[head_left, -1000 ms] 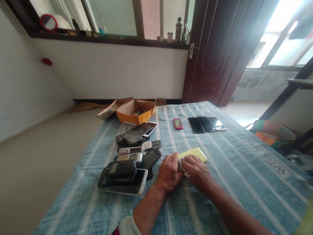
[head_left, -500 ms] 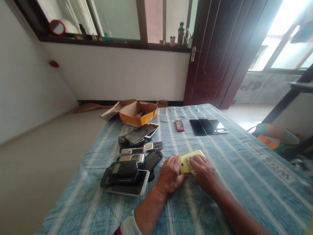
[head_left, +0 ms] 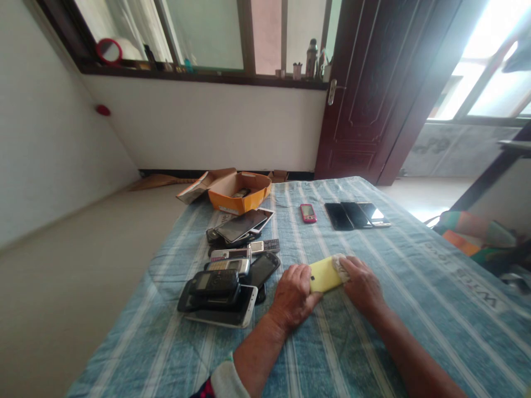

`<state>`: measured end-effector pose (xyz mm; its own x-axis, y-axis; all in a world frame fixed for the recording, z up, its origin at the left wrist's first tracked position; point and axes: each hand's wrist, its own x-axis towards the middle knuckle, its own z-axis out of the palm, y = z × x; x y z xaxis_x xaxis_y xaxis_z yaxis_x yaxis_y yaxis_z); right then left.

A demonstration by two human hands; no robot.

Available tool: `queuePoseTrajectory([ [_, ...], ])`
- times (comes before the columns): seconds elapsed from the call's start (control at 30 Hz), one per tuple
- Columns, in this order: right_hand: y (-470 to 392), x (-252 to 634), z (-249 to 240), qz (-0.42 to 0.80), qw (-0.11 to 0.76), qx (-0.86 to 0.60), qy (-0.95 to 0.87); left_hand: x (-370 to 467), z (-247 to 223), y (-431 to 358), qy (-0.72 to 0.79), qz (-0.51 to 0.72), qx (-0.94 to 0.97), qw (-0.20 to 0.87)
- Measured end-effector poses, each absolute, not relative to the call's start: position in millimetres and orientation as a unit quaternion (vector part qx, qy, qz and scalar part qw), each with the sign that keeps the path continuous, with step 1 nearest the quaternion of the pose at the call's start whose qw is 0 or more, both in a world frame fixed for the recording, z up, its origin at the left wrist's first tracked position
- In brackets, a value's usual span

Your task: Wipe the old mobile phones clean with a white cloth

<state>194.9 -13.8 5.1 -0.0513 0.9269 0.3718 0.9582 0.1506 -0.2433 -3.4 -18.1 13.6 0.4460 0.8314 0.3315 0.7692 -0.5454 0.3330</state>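
A yellow phone point(head_left: 325, 275) lies back side up over the striped blue cloth. Its left end is gripped by my left hand point(head_left: 295, 294), fingers along the far edge and thumb at the near one. My right hand point(head_left: 365, 284) pinches a crumpled whitish cloth point(head_left: 341, 267) against the phone's right end. To the left is a pile of old phones, among them a black keypad phone point(head_left: 215, 284), a white-edged smartphone point(head_left: 244, 309) and a dark slider phone point(head_left: 264, 268). Beyond my hands lies a small pink phone point(head_left: 308, 213).
An open orange box point(head_left: 240, 202) with phones inside stands at the table's far left edge. Three dark smartphones point(head_left: 355, 215) lie side by side at the far right. The blue striped tablecloth point(head_left: 415, 287) covers the table; a dark red door point(head_left: 373, 99) is behind.
My right hand has moved right with the cloth, from the middle of the yellow phone to its right end. The view has shifted slightly. My left hand keeps its hold.
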Motion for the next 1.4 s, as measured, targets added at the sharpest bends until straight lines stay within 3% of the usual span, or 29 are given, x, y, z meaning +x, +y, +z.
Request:
queuePoseTrajectory([
  [0.33,-19.2,168.6,11.1,-0.032,0.352,-0.43,-0.831,-1.5,11.8,-15.6,0.46,0.246,0.852,0.045],
  [0.5,-28.4,172.4,17.0,-0.049,0.417,-0.389,-0.82,-1.5,10.1,-12.9,0.468,0.261,0.844,0.037],
  [0.97,2.9,212.2,-6.2,-0.177,0.427,-0.491,-0.738,1.2,18.6,-13.0,0.507,0.215,0.834,0.021],
  [1.4,-21.7,162.3,6.8,-0.158,0.43,-0.415,-0.786,-1.7,15.8,-9.6,0.511,0.24,0.825,0.025],
])
